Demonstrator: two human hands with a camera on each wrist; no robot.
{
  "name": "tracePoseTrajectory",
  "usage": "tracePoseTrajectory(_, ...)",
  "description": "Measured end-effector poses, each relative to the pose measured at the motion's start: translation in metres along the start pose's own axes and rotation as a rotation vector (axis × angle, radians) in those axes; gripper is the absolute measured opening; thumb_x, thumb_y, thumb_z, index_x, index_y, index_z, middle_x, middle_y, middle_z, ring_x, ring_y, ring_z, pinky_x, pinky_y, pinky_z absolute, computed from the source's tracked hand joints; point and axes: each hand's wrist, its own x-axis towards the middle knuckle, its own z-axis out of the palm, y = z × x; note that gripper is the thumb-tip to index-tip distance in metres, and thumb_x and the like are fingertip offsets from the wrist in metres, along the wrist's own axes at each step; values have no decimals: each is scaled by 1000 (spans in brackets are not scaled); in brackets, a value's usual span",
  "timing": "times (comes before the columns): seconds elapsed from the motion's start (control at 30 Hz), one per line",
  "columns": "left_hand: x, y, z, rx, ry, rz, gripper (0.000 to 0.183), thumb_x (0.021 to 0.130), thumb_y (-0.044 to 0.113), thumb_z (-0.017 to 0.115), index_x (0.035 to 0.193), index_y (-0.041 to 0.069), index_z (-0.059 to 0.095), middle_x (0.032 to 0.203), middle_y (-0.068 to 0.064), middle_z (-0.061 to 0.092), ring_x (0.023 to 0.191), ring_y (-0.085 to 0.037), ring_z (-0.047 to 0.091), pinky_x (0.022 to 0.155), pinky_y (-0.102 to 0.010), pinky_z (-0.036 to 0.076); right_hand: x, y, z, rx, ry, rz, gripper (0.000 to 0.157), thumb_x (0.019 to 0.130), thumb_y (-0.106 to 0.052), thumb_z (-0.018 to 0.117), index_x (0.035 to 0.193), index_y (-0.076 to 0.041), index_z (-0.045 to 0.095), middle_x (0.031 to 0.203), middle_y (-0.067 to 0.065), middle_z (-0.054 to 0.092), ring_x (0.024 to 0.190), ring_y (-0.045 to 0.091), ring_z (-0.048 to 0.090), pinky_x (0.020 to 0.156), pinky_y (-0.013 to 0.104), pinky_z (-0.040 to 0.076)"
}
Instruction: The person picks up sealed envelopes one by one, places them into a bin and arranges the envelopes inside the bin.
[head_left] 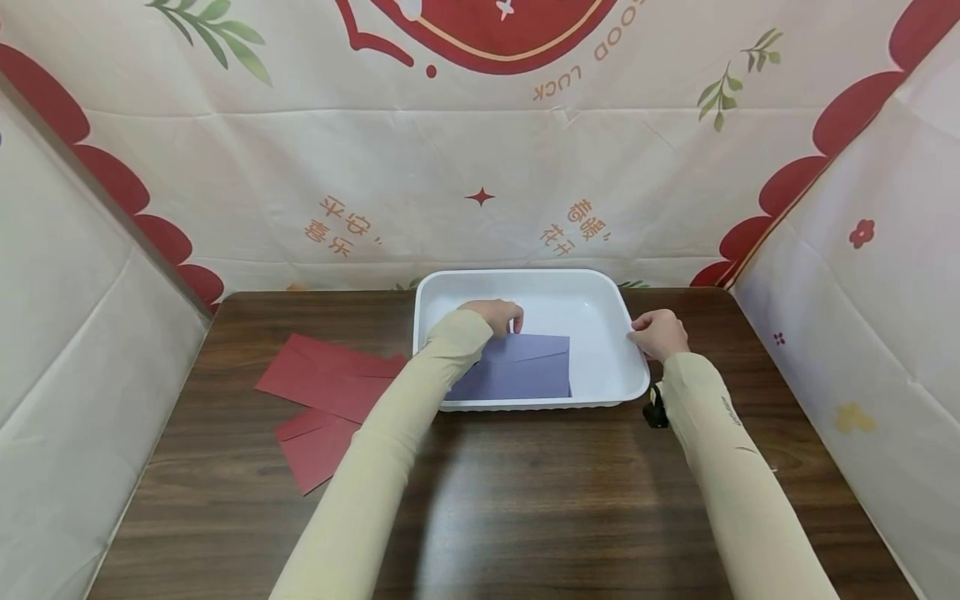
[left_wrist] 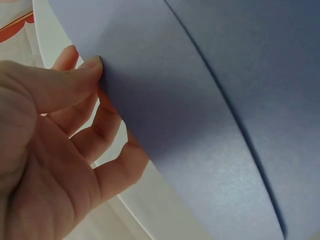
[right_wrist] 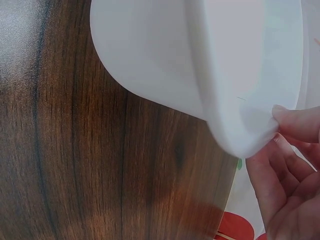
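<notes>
A blue-purple envelope [head_left: 528,371] is in the left front part of a white plastic tray [head_left: 600,362], its flap line running near the far edge. My left hand [head_left: 495,315] reaches over the tray and pinches the envelope's far edge. In the left wrist view, the thumb [left_wrist: 82,80] presses the face of the envelope [left_wrist: 165,115] while the other fingers curl behind it. My right hand [head_left: 662,335] grips the tray's right rim. The right wrist view shows the thumb [right_wrist: 297,122] over the rim and fingers underneath.
Red envelopes [head_left: 322,375] overlap on the left of the dark wooden table [head_left: 540,500], partly covered by my left sleeve [head_left: 382,458]. Printed white cloth [head_left: 420,167] hangs close behind the tray and along both sides.
</notes>
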Motion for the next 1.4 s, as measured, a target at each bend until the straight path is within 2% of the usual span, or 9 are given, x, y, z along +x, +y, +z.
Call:
tracePoseTrajectory(0.03,12,-9,4,-17,10,24,36,78,-13,45,101,13,56,108,-5,59,88,-17,52,70,-28,42,0,0,0,0,1,0,29,85,-12,59,107,7,59,108,27,54,84,33,57,67,38,53)
tracePoseTrajectory(0.07,16,-11,5,-13,8,28,36,77,-13,46,99,13,56,107,-5,60,87,-18,52,70,-28,43,0,-1,0,-1,2,2,29,85,-12,60,107,7,59,108,27,54,84,33,57,67,38,53)
tracePoseTrajectory(0.17,19,-13,7,9,26,27,37,75,-12,47,99,14,57,106,-4,60,90,-17,53,72,-29,43,0,-1,0,-2,3,5,29,85,-12,60,108,7,59,108,27,54,84,33,57,67,39,53)
tracePoseTrajectory(0.3,-12,3,0,64,60,-1,36,79,-9,49,108,11,57,111,-4,59,95,-16,52,77,-29,42,0,-2,0,-2,0,2,29,85,-11,60,107,7,59,107,27,54,83,33,57,66,38,53)
tracePoseTrajectory(0.43,-25,9,-1,104,99,-4,35,81,-7,52,111,12,57,111,-4,59,94,-17,51,78,-30,42,0,-1,0,-2,0,2,29,85,-12,60,107,7,59,107,27,54,83,33,57,65,37,53)
tracePoseTrajectory(0.83,10,-3,13,207,107,-24,31,81,-1,52,106,18,55,105,-1,61,84,-14,52,75,-28,43,2,-3,1,-4,9,26,29,85,-13,60,108,6,59,108,26,54,86,34,58,67,39,53)
tracePoseTrajectory(1.2,16,1,18,199,95,-91,17,87,12,53,104,16,56,92,-2,60,71,-14,45,69,-26,41,-3,-5,1,21,-13,17,31,87,-12,59,111,7,57,110,27,53,86,34,55,76,45,50)
tracePoseTrajectory(1.33,39,-7,24,180,59,-111,17,85,13,52,102,14,56,90,-3,60,72,-16,48,71,-29,43,-2,-3,2,24,-4,21,30,86,-12,60,110,6,58,109,27,54,86,34,56,74,44,51)
tracePoseTrajectory(1.4,59,-18,33,148,89,-106,14,83,15,51,96,15,57,82,-3,58,69,-18,47,68,-30,43,-1,-2,2,22,-3,15,31,86,-12,60,111,7,57,109,27,53,86,34,56,74,44,51)
